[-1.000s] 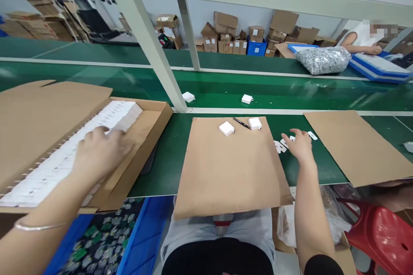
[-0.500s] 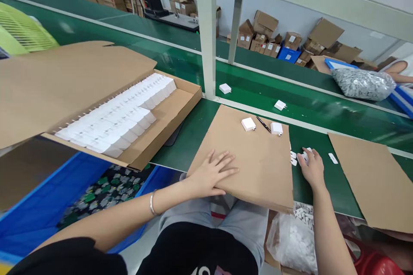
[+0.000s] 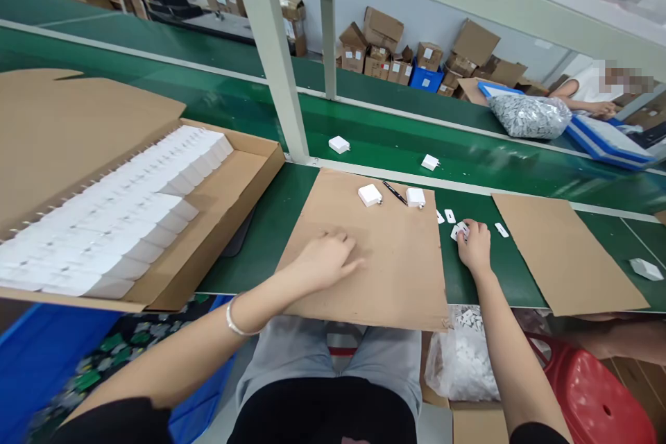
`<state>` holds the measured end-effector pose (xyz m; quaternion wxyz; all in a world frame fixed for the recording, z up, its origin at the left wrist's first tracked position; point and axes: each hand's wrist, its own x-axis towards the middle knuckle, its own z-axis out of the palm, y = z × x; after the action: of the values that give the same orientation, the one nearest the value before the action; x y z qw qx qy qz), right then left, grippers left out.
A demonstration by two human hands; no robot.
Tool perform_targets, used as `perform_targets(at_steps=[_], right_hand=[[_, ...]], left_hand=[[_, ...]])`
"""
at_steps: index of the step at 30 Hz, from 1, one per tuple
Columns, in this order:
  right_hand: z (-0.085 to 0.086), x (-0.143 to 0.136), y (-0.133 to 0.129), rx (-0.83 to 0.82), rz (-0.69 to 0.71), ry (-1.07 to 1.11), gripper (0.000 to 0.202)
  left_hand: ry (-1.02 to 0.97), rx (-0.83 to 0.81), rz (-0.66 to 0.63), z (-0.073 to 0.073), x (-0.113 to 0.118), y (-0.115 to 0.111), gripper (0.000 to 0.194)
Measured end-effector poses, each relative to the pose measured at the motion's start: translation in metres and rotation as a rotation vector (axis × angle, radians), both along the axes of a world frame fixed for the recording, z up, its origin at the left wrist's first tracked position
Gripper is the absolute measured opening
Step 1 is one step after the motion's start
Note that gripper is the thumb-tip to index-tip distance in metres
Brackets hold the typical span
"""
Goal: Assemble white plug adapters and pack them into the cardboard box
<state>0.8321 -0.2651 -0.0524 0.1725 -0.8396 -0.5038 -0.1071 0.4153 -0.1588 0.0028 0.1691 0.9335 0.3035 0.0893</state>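
My left hand (image 3: 325, 260) is over the cardboard sheet (image 3: 395, 277), fingers apart and a little blurred, with nothing in it. Beyond it on the same sheet sit a white plug charger (image 3: 370, 195), a black pen (image 3: 394, 192) and a second white charger (image 3: 415, 198). My right hand (image 3: 474, 244) is on the green bench just right of the sheet. Its fingertips are closed on a small white plastic plate (image 3: 463, 227), partly hidden by the fingers. Another such plate (image 3: 450, 216) lies close by, and one more plate (image 3: 501, 229) lies apart to the right.
An open carton (image 3: 229, 215) with rows of white chargers stands at left. Two white chargers lie on the belt (image 3: 385, 146) behind a post (image 3: 275, 62). A second cardboard sheet (image 3: 556, 250) and a red stool (image 3: 598, 388) are at right. Across the belt is a person (image 3: 587, 94).
The view has swung right. My left hand has shifted on the cardboard, its fingers more curled. My right hand's fingers have closed in among the small white plates, which have spread slightly.
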Motion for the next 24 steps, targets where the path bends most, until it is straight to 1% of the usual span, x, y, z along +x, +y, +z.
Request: perform_targets(at_steps=[2,3,5,7,9,11,13,15,17,19,21,22,24], right_hand=[[0.003,-0.003,0.001,-0.013,-0.005,-0.005,0.043],[0.004,-0.004,0.001,-0.019,-0.010,-0.006,0.043],[0.007,-0.008,0.000,-0.030,-0.019,-0.012,0.046],[0.009,-0.011,-0.002,-0.049,-0.017,-0.033,0.055],[0.010,-0.012,-0.003,-0.073,0.006,-0.041,0.064],[0.008,-0.011,-0.003,-0.077,0.043,-0.014,0.061],[0.006,-0.007,-0.003,-0.050,0.070,0.033,0.052],[0.002,-0.003,-0.002,-0.014,0.072,0.069,0.046],[-0.001,-0.002,-0.002,-0.002,0.062,0.080,0.043],[-0.001,-0.004,-0.002,-0.010,0.041,0.066,0.044],[0.001,-0.007,-0.003,-0.025,0.023,0.022,0.052],[0.002,-0.009,-0.003,-0.036,0.030,-0.001,0.058],[0.006,-0.012,-0.002,-0.064,0.089,-0.023,0.068]], left_hand=[[-0.021,0.042,0.082,0.009,0.026,0.017,0.035],[-0.038,0.070,0.137,0.012,0.039,0.027,0.036],[-0.075,0.100,0.279,0.011,0.063,0.047,0.048],[-0.110,0.085,0.409,0.002,0.081,0.068,0.064],[-0.141,0.061,0.465,-0.014,0.091,0.086,0.072],[-0.165,0.055,0.436,-0.030,0.093,0.100,0.065],[-0.193,0.040,0.374,-0.042,0.090,0.110,0.054],[-0.242,0.006,0.344,-0.049,0.086,0.115,0.049],[-0.322,-0.049,0.363,-0.051,0.083,0.118,0.047],[-0.453,-0.133,0.396,-0.052,0.083,0.121,0.042],[-0.646,-0.255,0.399,-0.055,0.085,0.123,0.038],[-0.754,-0.334,0.392,-0.057,0.088,0.125,0.038],[-0.955,-0.514,0.386,-0.061,0.093,0.127,0.045]])
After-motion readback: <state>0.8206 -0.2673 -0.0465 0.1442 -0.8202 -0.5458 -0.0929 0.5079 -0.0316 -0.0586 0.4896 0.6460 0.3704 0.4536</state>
